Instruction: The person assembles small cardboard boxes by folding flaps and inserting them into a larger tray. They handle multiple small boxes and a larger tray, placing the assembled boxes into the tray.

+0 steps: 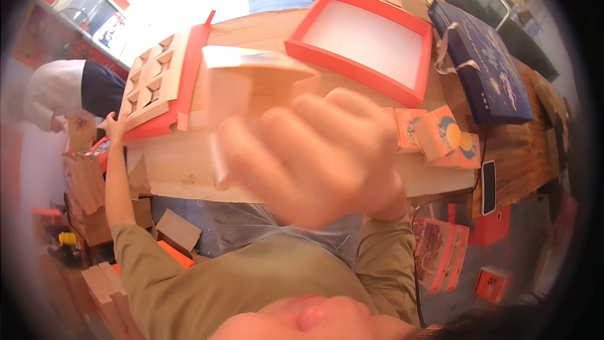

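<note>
The right hand [318, 154] is clamping a blurred, pale open carton [228, 91] above the bench [173, 173].
The left hand [115, 128] is touching the red box [189, 75], its grip too small to tell; the insert's [168, 82] openings are looking unfilled. Small orange boxes [440, 131] are lying at right; beyond, the red tray [371, 44] is showing its white base, so work is seeming unfinished.

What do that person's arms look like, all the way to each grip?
The left sleeve and right sleeve are plain olive-green cloth. The left one ends near the elbow, so the left forearm is bare. The left grip and right grip wear no gloves. The right one is blurry, so I can't tell about rings or small marks.
</note>
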The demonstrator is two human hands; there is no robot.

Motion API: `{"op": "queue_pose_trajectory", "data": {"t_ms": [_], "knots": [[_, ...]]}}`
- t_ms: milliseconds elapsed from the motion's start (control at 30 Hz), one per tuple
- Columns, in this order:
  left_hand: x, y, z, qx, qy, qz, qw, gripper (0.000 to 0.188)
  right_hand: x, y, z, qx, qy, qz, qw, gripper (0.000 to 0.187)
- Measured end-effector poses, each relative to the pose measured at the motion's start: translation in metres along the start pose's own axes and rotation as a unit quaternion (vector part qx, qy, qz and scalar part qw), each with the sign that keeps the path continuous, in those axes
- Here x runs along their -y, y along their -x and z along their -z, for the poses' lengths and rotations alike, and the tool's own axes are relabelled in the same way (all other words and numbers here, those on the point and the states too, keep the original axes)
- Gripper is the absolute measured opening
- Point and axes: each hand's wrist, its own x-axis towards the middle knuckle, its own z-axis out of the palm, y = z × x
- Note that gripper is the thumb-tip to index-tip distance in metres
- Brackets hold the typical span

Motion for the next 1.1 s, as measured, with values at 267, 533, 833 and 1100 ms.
{"op": "queue_pose_trajectory", "data": {"t_ms": [267,533,833,1100], "knots": [[-0.196,0.104,0.042,0.033,0.176,-0.245,0.953,0.056,0.03,0.006,0.007,-0.117,0.024,0.013,0.993,0.026],[-0.394,0.25,0.172,0.151,0.358,-0.389,0.835,0.046,0.031,0.004,0.006,-0.099,-0.016,-0.052,0.994,0.014],[-0.484,0.273,0.159,-0.035,0.761,-0.377,0.527,0.057,-0.05,0.005,-0.052,-0.112,-0.202,-0.116,0.966,0.04],[-0.452,0.238,0.167,0.143,0.722,-0.363,0.572,0.066,-0.067,0.013,-0.05,-0.063,-0.31,-0.189,0.93,0.04]]}}
